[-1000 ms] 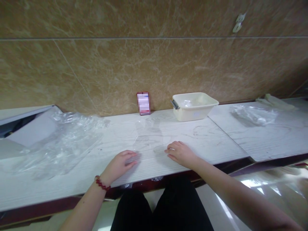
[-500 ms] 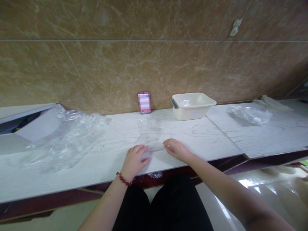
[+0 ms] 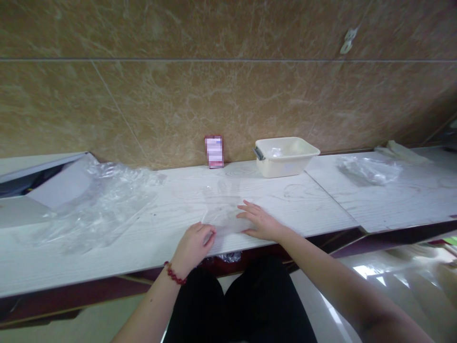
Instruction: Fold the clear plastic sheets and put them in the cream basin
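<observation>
A thin clear plastic bag lies flat on the white wood-grain counter in front of me. At its near left corner my left hand is closed, thumb and fingertips pinched together on the edge of the plastic. My right hand rests at the bag's right side with its fingers spread, the fingertips touching or just over the film. The bag is so transparent that its outline is hard to follow.
A phone leans on the marble-patterned wall, and a cream plastic bin stands right of it. Crumpled clear plastic and an open white box lie at left. More clear plastic lies at right.
My left hand has drawn slightly back toward me and closed its fingers into a pinch. My right hand has gone from a pinch to spread fingers, and the bag has shifted nearer.
</observation>
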### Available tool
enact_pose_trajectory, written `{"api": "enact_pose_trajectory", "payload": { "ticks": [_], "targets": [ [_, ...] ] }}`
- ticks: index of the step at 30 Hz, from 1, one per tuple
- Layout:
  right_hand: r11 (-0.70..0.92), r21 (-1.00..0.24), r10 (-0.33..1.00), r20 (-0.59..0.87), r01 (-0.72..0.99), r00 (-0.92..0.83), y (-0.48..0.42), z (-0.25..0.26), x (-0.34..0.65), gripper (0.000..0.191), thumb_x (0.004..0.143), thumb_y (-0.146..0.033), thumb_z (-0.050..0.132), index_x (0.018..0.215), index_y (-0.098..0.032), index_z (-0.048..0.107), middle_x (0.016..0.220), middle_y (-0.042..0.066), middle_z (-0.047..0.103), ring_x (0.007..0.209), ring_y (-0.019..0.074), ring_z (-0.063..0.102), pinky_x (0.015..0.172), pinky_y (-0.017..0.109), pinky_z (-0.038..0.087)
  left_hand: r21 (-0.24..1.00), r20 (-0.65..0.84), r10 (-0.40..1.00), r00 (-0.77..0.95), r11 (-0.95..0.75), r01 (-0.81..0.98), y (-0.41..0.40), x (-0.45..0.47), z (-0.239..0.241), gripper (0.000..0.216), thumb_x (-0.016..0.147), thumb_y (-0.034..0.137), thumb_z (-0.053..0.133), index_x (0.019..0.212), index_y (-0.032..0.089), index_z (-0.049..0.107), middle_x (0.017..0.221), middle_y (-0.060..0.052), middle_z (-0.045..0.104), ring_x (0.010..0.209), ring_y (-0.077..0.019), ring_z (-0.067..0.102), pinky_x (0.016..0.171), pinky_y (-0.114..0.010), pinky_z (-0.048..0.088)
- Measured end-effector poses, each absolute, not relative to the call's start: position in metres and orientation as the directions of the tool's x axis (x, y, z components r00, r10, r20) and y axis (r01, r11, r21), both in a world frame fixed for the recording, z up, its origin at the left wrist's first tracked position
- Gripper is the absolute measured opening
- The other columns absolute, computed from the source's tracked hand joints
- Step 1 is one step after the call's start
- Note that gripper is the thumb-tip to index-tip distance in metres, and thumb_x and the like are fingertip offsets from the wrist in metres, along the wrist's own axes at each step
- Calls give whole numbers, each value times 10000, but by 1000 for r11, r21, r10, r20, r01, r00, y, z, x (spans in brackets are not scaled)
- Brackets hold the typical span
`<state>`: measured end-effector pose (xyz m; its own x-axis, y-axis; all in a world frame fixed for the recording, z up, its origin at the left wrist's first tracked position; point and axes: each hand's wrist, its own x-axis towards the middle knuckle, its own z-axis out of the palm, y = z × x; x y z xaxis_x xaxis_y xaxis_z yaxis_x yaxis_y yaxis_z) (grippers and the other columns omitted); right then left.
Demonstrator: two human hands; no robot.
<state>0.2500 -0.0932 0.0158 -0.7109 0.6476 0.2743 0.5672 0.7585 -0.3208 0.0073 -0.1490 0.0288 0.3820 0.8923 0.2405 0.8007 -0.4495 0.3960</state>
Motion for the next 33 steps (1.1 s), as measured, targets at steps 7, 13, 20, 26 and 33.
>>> {"api": "enact_pose_trajectory", "payload": {
  "ticks": [7,13,20,26,33],
  "targets": [
    [842,-258,523,178,473,-834,-99,20,250,401,754,-380,485,1125,-229,482,1304,65,336,1247,197,157,992,402,179,394,231,828,511,-560,729,-179,1,27,165,750,184,429,850,221,556,892,1,630,859,-135,561,946,-371,313],
    [878,-302,449,251,371,-858,-107,18,245,265,787,-280,453,1017,-233,576,1160,41,510,1148,146,365,961,324,278,433,286,814,505,-580,689,-185,-1,22,195,767,242,435,919,223,556,951,-26,619,933,-152,538,947,-379,326],
    [824,-392,519,238,408,-821,-109,24,241,272,794,-215,417,1016,-225,574,1079,26,568,1064,117,454,929,287,327,613,229,866,444,-483,625,-178,-5,19,150,773,257,437,806,203,574,949,-33,617,927,-142,539,931,-336,351],
    [690,-472,706,271,549,-654,-103,28,230,258,815,-265,381,972,-204,576,984,34,603,908,119,542,797,250,418,812,184,974,136,-228,538,-156,-5,22,204,744,342,475,803,173,572,872,-47,634,826,-155,575,779,-297,452],
    [503,-563,863,373,656,-342,-70,17,219,146,731,-239,480,788,-179,600,845,31,620,836,119,552,787,236,403,930,117,987,-111,-69,361,-107,4,20,345,729,412,464,909,137,568,813,-59,647,790,-163,591,777,-313,442]
  ]
}}
